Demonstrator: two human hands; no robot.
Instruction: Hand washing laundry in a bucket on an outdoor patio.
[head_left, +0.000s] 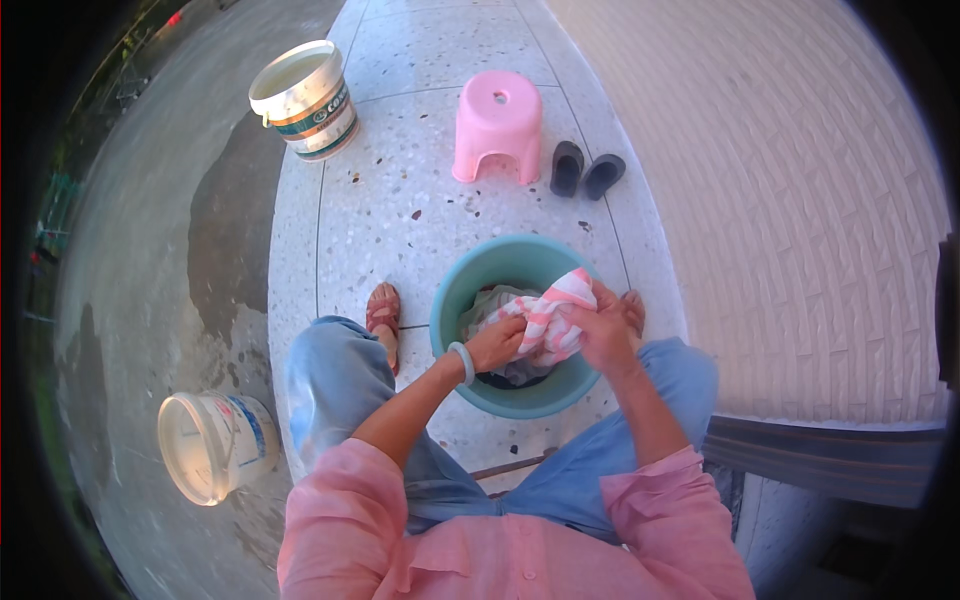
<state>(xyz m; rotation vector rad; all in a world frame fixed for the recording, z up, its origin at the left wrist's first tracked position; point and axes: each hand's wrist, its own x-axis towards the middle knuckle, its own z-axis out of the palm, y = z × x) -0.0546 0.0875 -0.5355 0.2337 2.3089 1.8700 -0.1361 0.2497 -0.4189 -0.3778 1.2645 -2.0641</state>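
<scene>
A pink-and-white striped cloth (555, 315) is bunched and twisted between my two hands, above a green plastic basin (517, 251). My left hand (496, 343), with a pale bangle at the wrist, grips its left part. On the other side my right hand (606, 330) clasps the cloth's right end, the fingers partly hidden by the fabric. Below, inside the basin, lie greyish and dark fabrics (487, 307), partly covered by the striped cloth. The basin stands on the floor between my feet.
A pink plastic stool (499, 124) stands ahead, with dark slippers (585, 171) to its right. One white bucket (306, 105) is upright at the far left; another bucket (221, 446) is at the near left on wet concrete (232, 232). A textured wall (780, 225) rises at right.
</scene>
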